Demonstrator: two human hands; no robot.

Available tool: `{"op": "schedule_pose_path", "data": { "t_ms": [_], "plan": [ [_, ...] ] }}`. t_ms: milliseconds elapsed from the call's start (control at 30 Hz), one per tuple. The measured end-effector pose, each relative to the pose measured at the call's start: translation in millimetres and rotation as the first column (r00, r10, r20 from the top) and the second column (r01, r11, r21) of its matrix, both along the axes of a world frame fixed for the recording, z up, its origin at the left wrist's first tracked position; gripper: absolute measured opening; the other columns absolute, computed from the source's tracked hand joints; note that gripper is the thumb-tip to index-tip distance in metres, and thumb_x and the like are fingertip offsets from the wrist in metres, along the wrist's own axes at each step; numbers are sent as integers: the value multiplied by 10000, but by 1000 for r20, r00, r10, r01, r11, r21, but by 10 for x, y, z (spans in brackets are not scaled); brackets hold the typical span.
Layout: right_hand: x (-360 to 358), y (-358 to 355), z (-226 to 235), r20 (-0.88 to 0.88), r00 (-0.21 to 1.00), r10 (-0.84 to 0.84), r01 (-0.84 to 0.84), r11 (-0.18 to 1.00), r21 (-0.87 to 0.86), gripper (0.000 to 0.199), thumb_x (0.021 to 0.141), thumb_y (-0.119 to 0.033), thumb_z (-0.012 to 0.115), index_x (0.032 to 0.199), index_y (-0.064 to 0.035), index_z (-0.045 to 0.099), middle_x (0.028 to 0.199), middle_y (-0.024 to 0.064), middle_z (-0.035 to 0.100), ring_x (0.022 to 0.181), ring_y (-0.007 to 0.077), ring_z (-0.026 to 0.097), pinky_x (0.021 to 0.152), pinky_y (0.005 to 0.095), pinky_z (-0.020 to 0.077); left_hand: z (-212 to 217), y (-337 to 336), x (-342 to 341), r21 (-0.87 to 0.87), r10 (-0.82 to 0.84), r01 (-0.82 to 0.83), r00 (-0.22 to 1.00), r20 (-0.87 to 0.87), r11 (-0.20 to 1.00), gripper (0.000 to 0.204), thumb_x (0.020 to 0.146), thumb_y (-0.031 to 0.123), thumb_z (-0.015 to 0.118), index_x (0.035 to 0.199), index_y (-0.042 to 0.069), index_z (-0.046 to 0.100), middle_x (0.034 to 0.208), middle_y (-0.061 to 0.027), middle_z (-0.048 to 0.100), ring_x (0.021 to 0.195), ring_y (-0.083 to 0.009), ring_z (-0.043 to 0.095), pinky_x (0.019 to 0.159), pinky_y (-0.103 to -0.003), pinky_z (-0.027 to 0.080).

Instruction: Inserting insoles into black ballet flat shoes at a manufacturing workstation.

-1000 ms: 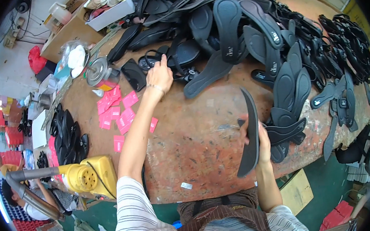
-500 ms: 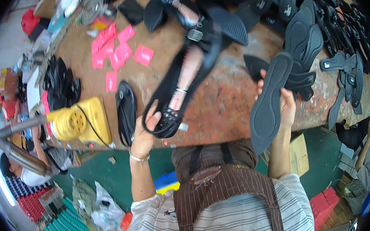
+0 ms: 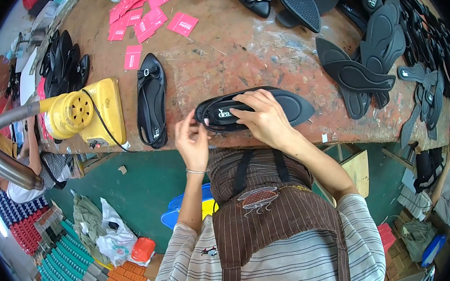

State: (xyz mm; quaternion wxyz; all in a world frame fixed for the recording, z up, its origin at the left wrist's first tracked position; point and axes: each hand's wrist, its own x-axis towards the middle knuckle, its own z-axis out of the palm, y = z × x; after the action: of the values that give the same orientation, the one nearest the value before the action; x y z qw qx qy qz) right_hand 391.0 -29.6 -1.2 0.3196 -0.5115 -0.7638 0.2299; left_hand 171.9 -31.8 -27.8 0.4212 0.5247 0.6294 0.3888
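A black slingback shoe [image 3: 212, 102] lies sideways along the table's near edge, its heel end toward my left hand. Over it rests a black padded insole [image 3: 298, 108], with its pointed end to the right; how far it sits inside is hidden. My right hand [image 3: 267, 119] grips the insole from above, fingers bent over its middle. At the heel end, my left hand [image 3: 192, 143] pinches the back strap between thumb and fingers. To the left, another black pointed flat [image 3: 151, 101] with a buckle ornament stands apart from both hands.
A yellow blower-like machine [image 3: 99, 111] with a metal pipe stands at the left. Pink cards [image 3: 151, 24] are scattered at the far left. Loose black insoles [image 3: 361, 77] and piled straps [image 3: 430, 42] cover the right side. More black shoes [image 3: 299, 8] lie at the far edge.
The shoe has come down to the near edge and turned sideways. My right hand has brought the insole left onto it. The view has shifted somewhat.
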Motion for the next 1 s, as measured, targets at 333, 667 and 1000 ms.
{"op": "schedule_pose_path", "data": {
  "t_ms": [333, 667, 1000],
  "plan": [
    [-325, 107, -201, 28, 1000, -3, 6, 996, -88, 300, 730, -41, 714, 1030, -23, 721, 1119, 142, 642, 1043, 319, 596, 939, 424, 464, -99, 138, 55, -21, 28, -27, 998, 58, 999, 346, 842, 28, 752, 1163, -28, 635, 958, -7, 558, 758, -41, 586, 590, -183, 487],
    [-339, 203, -263, 98, 904, 416, -411, 909, -74, 477, 694, -25, 638, 1171, -21, 647, 1262, 144, 594, 1295, 307, 492, 1126, 436, 363, -258, 300, 52, 55, 79, -84, 993, 84, 995, 112, 868, -21, 689, 973, -61, 688, 838, -27, 607, 581, -51, 562, 478, -190, 436],
    [-218, 18, 26, 386, 902, -193, 226, 973, -42, 385, 709, -94, 636, 1085, -71, 714, 1168, 133, 663, 1248, 288, 532, 1157, 582, 199, -22, 230, 120, -171, 62, -45, 994, 95, 984, 90, 921, 39, 617, 874, -36, 600, 650, -76, 628, 455, -122, 595, 391, -256, 451]
  ]
}}
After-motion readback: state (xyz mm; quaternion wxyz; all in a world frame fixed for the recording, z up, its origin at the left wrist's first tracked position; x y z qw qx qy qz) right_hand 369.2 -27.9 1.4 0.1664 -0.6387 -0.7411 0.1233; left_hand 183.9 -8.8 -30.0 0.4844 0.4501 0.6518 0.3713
